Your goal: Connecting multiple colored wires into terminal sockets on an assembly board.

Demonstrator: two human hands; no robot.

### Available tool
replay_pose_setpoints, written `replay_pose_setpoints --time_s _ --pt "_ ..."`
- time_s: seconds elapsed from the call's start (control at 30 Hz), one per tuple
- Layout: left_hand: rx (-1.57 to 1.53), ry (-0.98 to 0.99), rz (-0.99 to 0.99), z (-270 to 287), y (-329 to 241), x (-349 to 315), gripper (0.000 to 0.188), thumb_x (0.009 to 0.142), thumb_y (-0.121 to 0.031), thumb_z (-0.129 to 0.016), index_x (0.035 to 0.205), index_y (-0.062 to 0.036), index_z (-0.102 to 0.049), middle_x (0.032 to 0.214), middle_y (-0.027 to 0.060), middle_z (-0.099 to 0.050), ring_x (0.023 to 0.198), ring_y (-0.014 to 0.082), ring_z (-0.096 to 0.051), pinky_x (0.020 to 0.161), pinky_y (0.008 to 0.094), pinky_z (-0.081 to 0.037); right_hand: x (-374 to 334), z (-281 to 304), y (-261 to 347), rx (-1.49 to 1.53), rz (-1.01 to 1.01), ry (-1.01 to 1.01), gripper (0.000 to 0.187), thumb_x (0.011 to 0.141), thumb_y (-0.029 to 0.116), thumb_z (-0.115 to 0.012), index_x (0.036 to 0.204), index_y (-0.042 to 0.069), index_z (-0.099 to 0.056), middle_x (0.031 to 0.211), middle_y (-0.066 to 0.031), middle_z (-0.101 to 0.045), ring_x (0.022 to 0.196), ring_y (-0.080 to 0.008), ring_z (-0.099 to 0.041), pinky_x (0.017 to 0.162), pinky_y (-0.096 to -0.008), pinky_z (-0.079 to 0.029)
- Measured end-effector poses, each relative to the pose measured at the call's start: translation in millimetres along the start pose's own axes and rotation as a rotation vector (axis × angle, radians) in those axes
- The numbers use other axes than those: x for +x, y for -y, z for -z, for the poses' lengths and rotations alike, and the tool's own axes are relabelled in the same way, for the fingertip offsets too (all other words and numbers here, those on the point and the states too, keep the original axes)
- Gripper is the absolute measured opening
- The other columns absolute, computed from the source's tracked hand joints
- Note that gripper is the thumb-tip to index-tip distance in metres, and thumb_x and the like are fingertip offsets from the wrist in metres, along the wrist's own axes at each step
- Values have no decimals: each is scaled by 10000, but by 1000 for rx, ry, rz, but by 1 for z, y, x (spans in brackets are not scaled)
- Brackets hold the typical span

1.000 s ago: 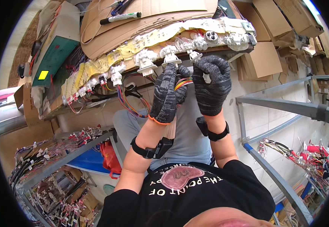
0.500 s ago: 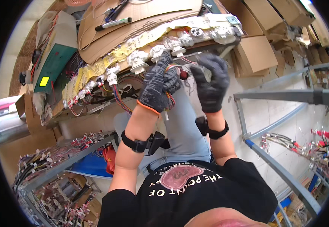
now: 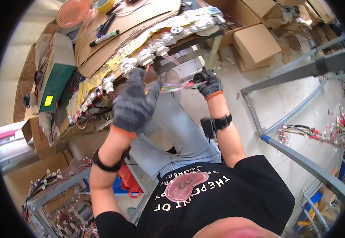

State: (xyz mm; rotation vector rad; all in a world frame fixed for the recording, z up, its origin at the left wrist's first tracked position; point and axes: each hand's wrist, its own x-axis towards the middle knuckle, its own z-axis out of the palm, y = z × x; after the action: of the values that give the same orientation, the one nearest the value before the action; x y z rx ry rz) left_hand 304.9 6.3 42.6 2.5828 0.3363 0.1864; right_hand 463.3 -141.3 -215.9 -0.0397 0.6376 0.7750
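Fingers of the right hand (image 3: 209,84) curl tightly round one end of the wire bundle (image 3: 174,86), upper middle of the frame; blur hides whether the left hand (image 3: 133,104) grips it, so gentle, even tension seems wisest.

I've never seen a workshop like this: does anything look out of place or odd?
The loose wires by the metal frame on the right lie in an untidy tangle, unlike the straighter coloured wires that the right hand grips, so they look odd. No spill or damage stands out.
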Motion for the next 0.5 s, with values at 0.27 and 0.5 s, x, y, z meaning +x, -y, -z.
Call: replay_pose_setpoints --time_s 0.27,0.5 --pt "-31 566 -230 -10 -83 26 655 846 -407 -646 1315 9 -457 1060 242 -621 933 381 -625 839 417 -498 -161 -20 -83 -807 667 142 314 1006 213 -473 1260 29 -475 990 -87 -607 859 -152 -597 750 -299 -501" --pt "-433 207 -1012 -76 -45 81 449 917 -113 -576 1353 -173 -489 864 -15 -530 706 62 -504 581 213 -446 -174 -49 -23 -803 16 645 486 954 209 -522 1353 -39 -395 1355 -198 -460 1257 -271 -454 1049 -399 -360"
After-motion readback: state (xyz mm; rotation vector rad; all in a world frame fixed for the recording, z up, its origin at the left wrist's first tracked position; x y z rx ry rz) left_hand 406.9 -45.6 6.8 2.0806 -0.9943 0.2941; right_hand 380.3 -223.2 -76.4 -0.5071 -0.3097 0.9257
